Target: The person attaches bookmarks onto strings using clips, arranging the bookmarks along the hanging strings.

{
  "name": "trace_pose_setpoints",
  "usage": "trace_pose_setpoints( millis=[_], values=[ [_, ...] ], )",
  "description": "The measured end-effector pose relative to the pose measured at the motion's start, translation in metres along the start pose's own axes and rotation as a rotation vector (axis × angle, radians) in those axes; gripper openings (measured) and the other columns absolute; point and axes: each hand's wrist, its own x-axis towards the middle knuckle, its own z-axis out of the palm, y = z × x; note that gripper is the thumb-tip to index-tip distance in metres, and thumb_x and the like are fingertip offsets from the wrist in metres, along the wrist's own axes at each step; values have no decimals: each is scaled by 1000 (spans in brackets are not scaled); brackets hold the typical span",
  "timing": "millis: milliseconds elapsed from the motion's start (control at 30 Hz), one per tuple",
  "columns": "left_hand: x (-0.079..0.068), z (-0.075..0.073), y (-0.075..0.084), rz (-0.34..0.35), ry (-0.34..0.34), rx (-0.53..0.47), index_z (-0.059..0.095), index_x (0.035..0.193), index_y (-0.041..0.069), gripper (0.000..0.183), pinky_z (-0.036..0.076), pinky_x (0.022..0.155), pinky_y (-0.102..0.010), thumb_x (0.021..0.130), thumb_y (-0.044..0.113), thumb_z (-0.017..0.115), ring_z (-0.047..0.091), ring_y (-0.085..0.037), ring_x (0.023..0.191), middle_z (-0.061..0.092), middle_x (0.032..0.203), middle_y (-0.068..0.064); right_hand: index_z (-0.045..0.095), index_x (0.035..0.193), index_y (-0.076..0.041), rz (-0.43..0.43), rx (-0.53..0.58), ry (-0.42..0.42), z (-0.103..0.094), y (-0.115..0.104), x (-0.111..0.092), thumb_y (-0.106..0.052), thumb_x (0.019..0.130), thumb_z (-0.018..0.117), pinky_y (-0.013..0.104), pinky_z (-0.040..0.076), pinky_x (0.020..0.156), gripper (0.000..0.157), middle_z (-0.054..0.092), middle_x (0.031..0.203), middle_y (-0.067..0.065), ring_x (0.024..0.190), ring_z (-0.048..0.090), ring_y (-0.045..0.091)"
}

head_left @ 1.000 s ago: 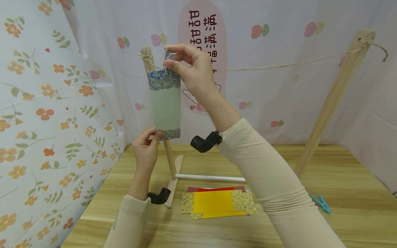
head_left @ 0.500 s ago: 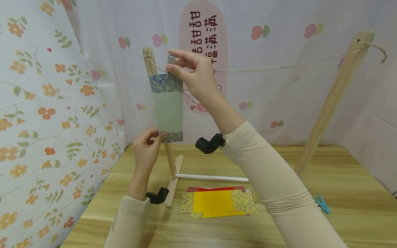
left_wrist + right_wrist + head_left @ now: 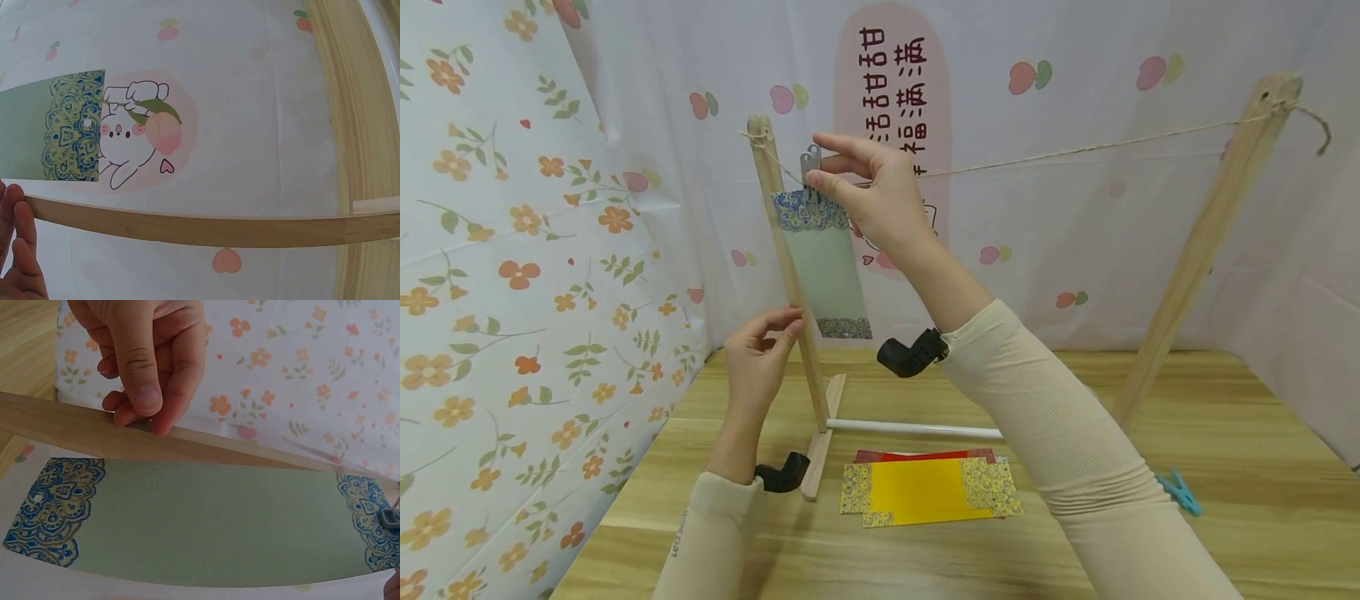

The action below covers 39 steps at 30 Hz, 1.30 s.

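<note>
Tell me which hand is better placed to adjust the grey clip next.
Right, I'd judge: the right hand is up at the clip, thumb against it; the left hand is lower, beside the post.

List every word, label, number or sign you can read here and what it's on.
"活甜甜": left column on the backdrop cloth's pink oval, sideways, reading upward.
"福满满": right column there, likewise; lower lettering is partly covered by the right hand.
Left sleeve: small dark lettering, too small and blurred to read.
</note>
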Motion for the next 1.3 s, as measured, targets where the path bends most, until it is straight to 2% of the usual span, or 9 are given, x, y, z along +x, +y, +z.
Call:
trace_pose_setpoints(
  millis=[167,267,400,500,567,667,800,1033,1300],
  values=[
    [-4,0,0,-12,-18,-4,75,96,-5,12,49,64,-11,88,3,72,63,7,78,69,87,22,64,132,-11,-8,56,1,-5,0,-6,-9,92,71,22,34,43,42,72,118,11,44,44,12],
    [-9,-1,1,-21,-37,10,75,96,-4,12,49,65,-12,89,4,72,63,5,77,75,87,4,64,132,-10,-37,65,14,-12,0,-11,-9,92,71,22,41,46,41,72,121,9,47,49,15],
    [-17,-1,5,-42,-73,47,75,97,-3,12,50,67,-14,90,6,72,63,7,79,75,92,-19,65,130,-9,-75,121,35,-22,1,-22,-6,92,70,23,40,44,38,72,119,9,46,52,20],
    [-25,0,7,-66,-112,96,76,98,0,12,50,69,-15,91,9,71,61,8,84,75,97,-18,66,127,-5,-95,172,44,-29,3,-31,-3,91,70,23,39,42,36,74,114,8,47,54,21],
    [-30,1,8,-75,-146,129,76,99,3,13,50,71,-16,92,12,71,60,6,86,76,98,-14,66,125,-2,-124,181,39,-35,5,-39,-2,91,69,24,44,45,34,75,110,6,48,55,20],
    [-37,3,8,-77,-216,152,76,101,6,13,51,72,-18,92,13,71,61,0,88,76,100,-10,67,122,1,-159,189,15,-43,8,-50,1,92,66,26,51,51,29,76,104,0,49,57,20],
    [-46,7,7,-65,-327,182,75,105,8,14,54,72,-22,92,13,70,65,-13,91,75,102,-6,69,118,-1,-149,148,-19,-54,15,-68,2,93,65,25,48,55,25,76,100,-6,51,59,21],
    [-60,19,8,-128,-574,223,72,115,14,21,54,78,-29,95,18,68,63,-18,99,72,110,-1,71,117,-7,-38,42,-24,-80,40,-104,-5,94,66,24,41,59,23,76,100,-10,56,61,16],
    [-70,38,5,-190,-812,252,68,125,15,30,52,83,-35,96,20,67,61,-22,106,69,124,-1,71,117,-6,104,18,-43,-113,72,-149,-4,94,66,21,54,66,24,76,103,-9,71,65,14]
  ],
)
